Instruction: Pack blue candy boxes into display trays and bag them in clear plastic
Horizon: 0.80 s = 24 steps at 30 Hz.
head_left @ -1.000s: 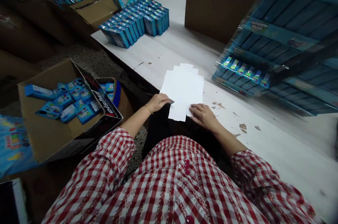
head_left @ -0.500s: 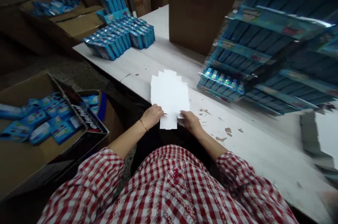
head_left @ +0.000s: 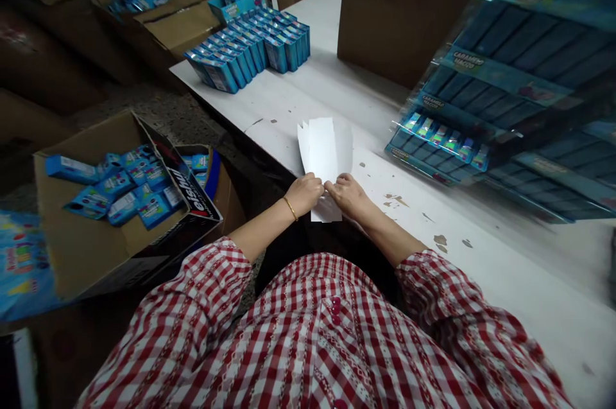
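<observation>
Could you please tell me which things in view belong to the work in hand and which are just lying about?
In use:
White card, partly folded
Left hand and right hand, both on the card

Apparently just lying about, untouched:
Blue packets in the open carton
Blue packs standing in rows
Tall brown box
Blue display trays

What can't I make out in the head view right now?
Underside of the white card: head view, hidden by its upper face.
Card under left hand and right hand: head view, covered by fingers.
Space behind brown panel: head view, blocked by panel.
Left part of blue printed material: head view, cut by picture edge.
</observation>
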Each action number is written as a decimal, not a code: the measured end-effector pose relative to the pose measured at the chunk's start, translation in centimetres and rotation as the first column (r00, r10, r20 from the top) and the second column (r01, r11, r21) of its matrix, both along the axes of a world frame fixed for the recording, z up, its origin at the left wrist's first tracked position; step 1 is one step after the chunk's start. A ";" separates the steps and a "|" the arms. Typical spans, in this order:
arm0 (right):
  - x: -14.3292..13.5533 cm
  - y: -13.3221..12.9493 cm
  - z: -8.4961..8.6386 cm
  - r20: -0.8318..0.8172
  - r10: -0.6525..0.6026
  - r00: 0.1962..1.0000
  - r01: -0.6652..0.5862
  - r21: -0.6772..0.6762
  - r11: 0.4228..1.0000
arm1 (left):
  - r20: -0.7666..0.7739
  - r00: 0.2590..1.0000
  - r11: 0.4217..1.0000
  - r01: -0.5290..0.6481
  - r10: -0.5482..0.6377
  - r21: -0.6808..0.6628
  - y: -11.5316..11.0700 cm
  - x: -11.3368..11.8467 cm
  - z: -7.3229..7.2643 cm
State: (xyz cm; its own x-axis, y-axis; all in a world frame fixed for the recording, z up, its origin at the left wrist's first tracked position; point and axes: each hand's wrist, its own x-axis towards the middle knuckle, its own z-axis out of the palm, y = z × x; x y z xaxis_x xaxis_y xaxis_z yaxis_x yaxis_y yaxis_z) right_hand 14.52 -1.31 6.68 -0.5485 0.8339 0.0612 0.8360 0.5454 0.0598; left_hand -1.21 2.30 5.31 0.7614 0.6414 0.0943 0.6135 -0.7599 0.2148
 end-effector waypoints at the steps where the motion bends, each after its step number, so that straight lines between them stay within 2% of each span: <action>1: -0.1 0.2 0.0 -0.004 0.012 1.000 -0.012 -0.007 1.000 | -0.013 1.000 1.000 -0.024 0.024 -0.008 -0.1 0.2 0.0; 5: 0.3 0.2 -0.2 -0.069 0.009 0.998 -0.012 -0.054 0.998 | -0.046 0.993 0.994 -0.106 0.105 -0.018 -0.8 0.6 -0.1; 9: 1.3 -2.3 -0.6 -0.157 0.031 0.987 -0.030 0.014 0.999 | -0.030 0.988 0.988 -0.151 0.151 -0.025 -1.1 0.8 0.1; 13: 2.3 -5.3 -2.5 -0.184 0.006 0.983 0.014 0.103 0.995 | -0.077 0.990 0.992 -0.120 0.117 -0.029 -1.0 0.9 0.6; 16: 2.7 -5.3 -4.2 -0.249 0.029 0.968 0.004 0.128 0.992 | -0.117 0.989 0.995 -0.093 0.087 -0.043 -0.8 1.1 1.1; 19: 2.6 -4.0 -5.0 -0.452 -0.010 0.892 0.083 0.143 0.986 | -0.172 0.982 0.992 -0.092 0.076 -0.085 -0.4 1.2 1.8; 24: 1.2 -2.6 -5.2 -0.756 -0.039 0.654 0.207 0.129 0.970 | -0.226 0.974 0.959 -0.090 0.028 -0.270 1.3 1.1 3.3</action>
State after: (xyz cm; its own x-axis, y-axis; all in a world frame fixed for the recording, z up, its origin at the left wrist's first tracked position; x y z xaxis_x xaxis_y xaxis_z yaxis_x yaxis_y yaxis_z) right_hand 15.75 -3.94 1.49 -0.1415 0.8151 0.5617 0.7028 0.4823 -0.5229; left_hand -0.14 3.61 8.61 0.7034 0.6628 -0.2566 0.7107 -0.6506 0.2678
